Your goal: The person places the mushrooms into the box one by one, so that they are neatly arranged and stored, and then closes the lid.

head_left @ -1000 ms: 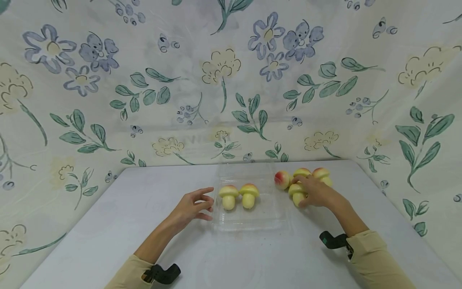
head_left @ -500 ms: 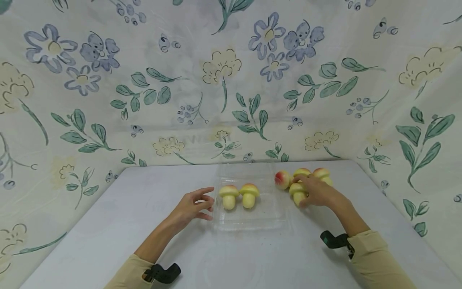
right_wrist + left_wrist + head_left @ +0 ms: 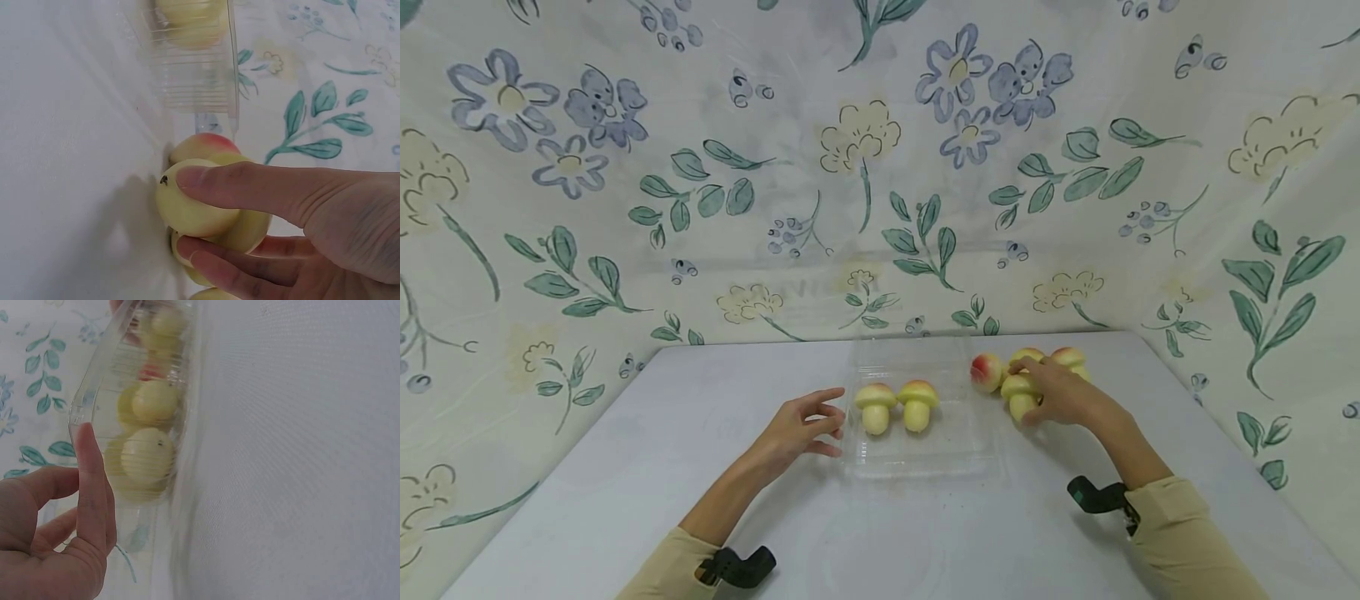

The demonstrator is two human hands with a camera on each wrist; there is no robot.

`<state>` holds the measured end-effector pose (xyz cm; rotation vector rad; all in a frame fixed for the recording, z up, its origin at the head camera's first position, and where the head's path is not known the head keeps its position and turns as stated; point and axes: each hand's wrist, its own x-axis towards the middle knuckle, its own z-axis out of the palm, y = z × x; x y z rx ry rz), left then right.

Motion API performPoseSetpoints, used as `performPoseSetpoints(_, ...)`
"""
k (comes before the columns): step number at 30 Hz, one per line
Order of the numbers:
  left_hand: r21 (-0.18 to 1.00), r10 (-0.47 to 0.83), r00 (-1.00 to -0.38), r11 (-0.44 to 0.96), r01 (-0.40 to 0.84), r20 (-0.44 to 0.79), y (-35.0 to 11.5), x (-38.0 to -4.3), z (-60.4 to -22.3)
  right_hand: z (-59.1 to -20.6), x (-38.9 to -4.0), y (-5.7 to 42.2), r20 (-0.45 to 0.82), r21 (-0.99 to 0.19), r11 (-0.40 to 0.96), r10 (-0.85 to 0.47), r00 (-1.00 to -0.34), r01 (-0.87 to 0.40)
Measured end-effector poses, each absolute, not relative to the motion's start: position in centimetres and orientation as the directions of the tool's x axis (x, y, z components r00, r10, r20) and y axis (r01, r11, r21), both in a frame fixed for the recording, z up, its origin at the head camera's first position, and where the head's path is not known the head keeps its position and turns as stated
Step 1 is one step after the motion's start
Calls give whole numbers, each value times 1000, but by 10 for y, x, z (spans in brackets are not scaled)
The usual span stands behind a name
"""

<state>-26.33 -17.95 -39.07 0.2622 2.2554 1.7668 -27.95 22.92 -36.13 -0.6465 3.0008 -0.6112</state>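
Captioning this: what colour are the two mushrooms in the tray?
The mushrooms are pale yellow, caps reddish on top; clearest in the head view.

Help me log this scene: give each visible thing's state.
Box: on the table; lid unclear.
Boxed mushrooms: two, lying side by side, stems toward the near side.
Held mushroom: gripped; lifted or not, unclear.
Loose mushrooms: three, beside the held one, partly hidden.
Left hand: at the box's side, gripping nothing.
Right hand: thumb and fingers round the held mushroom.
Wrist cameras: worn, one each arm.
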Motion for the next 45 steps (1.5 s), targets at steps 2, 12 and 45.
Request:
performPoseSetpoints(2,969,300,-949,245,-21,-96,-180,-263,-391,-361,-279,229,80,-373,837,-401,-913,-400)
performPoseSetpoints(12,967,305,-948,256,-6,-87,-179,-262,-389,-357,-277,231,135,-385,812,-420,-897,-438)
performPoseSetpoints(45,968,307,-947,249,-17,-96,-178,-262,-388,-345,-271,226,160,-406,807,-398,-903,-428)
